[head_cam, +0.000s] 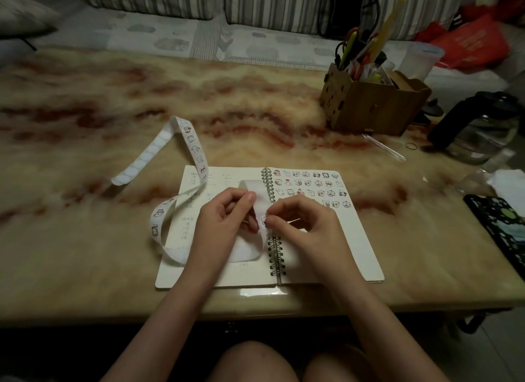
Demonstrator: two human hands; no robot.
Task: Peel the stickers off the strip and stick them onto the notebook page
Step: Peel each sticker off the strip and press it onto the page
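Peeling is under way in the head view, the only view given. The strip (pixel 198 154) is gripped by the left hand (pixel 224 219), with its fingers curled round the backing. This seems to be done so that the paper is bent and a sticker's edge is lifted. That sticker (pixel 264 219) is pinched at its edge between thumb and forefinger of the right hand (pixel 306 225), the other fingers being curled loosely beneath.

The notebook (pixel 355 253) is laid open on the table (pixel 113 253) directly under both hands, so a peeled sticker need be carried only a little way to the right page. Rows of stuck stickers (pixel 309 187) are already set in the upper part of that page. The lower part is bare, so the task is judged partly done.

The rest of the strip is looped away to the left, across the left page and the table. Blank circles are shown on its far end, which is probably kept clear of the working page.

Faint handwriting is seen on the left page but cannot be read. Small cartoon faces are printed on the stickers, and no brand or legible label is found.
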